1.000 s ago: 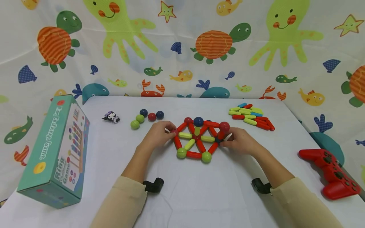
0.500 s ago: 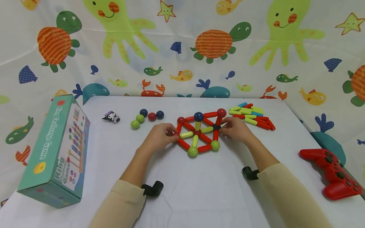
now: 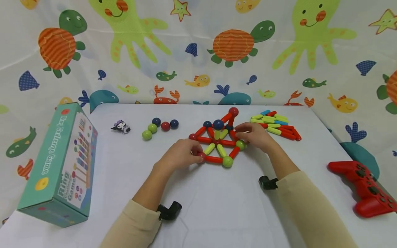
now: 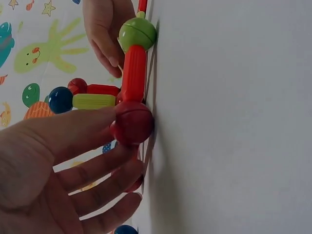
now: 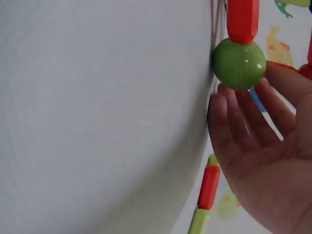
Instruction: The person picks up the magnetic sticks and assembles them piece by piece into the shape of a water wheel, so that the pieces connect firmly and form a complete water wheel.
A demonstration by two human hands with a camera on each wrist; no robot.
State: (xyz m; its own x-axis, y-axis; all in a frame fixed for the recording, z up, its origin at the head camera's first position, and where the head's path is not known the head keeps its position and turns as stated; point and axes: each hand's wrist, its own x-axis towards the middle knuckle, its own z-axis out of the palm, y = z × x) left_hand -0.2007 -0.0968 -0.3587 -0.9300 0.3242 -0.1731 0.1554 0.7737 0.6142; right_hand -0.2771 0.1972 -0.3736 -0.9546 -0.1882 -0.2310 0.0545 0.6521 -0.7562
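A wheel-shaped structure of magnetic rods and balls [image 3: 228, 143] lies on the white table, its red and yellow-green rods meeting at a red hub. A yellow-green rod rises from the hub with a dark blue ball [image 3: 218, 124] on top. At the far side two red rods lead up to a red ball [image 3: 233, 112]. My left hand [image 3: 181, 155] pinches a red rim ball [image 4: 134, 123] between thumb and fingers at the near left. On the right, my right hand [image 3: 255, 136] holds a green rim ball [image 5: 239, 64], fingers close to the tabletop.
Several loose balls [image 3: 152, 128] lie at the back left, near a small figurine [image 3: 121, 127]. Behind my right hand is a pile of magnetic rods [image 3: 274, 124]. A green game box [image 3: 59, 165] stands at the left; a red game controller [image 3: 363, 189] lies at the right.
The structure has turned counterclockwise; its raised red ball swung from the right to the back. My right hand moved away from me and shifted from a dark ball to a green one.
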